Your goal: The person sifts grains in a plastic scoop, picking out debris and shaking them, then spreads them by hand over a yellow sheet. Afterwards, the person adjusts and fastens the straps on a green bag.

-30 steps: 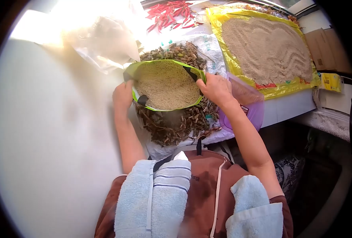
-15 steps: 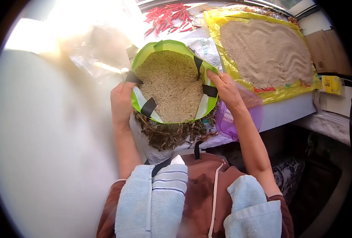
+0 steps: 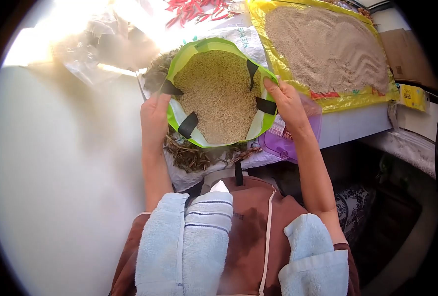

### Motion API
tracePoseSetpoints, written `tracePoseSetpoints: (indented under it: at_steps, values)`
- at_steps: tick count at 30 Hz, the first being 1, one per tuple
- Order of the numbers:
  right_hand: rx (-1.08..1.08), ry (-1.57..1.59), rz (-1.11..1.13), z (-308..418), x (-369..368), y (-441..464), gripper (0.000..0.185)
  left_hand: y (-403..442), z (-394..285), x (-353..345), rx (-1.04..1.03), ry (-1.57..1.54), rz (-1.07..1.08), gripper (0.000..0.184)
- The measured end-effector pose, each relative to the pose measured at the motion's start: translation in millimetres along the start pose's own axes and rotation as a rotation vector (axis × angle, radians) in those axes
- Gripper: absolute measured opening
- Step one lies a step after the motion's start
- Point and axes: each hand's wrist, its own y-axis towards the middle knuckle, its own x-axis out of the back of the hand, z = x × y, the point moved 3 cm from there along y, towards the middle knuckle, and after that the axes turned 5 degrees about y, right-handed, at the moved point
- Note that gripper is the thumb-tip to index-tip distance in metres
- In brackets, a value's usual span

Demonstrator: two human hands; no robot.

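Note:
Between my two hands is a round green-rimmed bag (image 3: 179, 55) with black straps, its mouth wide open toward me. Pale grain (image 3: 219, 96) fills the inside of it. My left hand (image 3: 154, 116) grips the bag's left rim, fingers closed. On the right rim, my right hand (image 3: 289, 106) is closed with the thumb over the edge. Dried plant pieces (image 3: 189, 157) on a white woven sack (image 3: 182, 180) show below and behind the bag. Just right of the bag, partly behind my right forearm, is a purple translucent plastic item (image 3: 283, 146).
Brownish grain (image 3: 327, 49) is spread on a yellow plastic sheet (image 3: 340, 103) at the upper right. Red chili peppers (image 3: 199, 10) lie at the top. A clear plastic bag (image 3: 105, 44) is at the upper left. A cardboard box (image 3: 401, 56) and yellow packet (image 3: 412, 97) stand far right.
Both hands have lifted and tipped the green bag, so its mouth now faces me more and looks rounder. Since the middle frame it has shifted slightly up and right in view.

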Motion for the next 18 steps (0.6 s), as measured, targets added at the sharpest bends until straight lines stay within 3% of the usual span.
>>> tracePoseSetpoints:
  at_steps: [5,8,10,11,12,15,18]
  values:
    - [-0.019,-0.144,-0.009,-34,-7,13,0.048,13,60,14,-0.075,0.232,-0.059,0.027]
    - [-0.053,-0.39,0.002,-17,-5,10,0.047,13,42,24,0.126,0.664,-0.028,0.029]
    - [-0.045,-0.652,-0.035,32,-9,-2,0.045,9,17,27,0.073,0.89,-0.068,0.027]
    - [0.004,-0.765,-0.098,51,-13,-7,0.03,3,5,26,0.024,0.929,-0.118,0.026]
    - [0.18,-0.777,-0.133,64,-17,-10,0.024,-4,-6,24,-0.024,0.971,-0.165,0.024]
    - [0.8,-0.887,-0.169,91,-36,-12,0.008,-25,-31,22,-0.182,0.72,-0.278,0.021]
    - [0.997,-0.91,0.156,98,-68,-6,0.009,-37,-24,15,-0.35,1.025,-0.016,0.025]
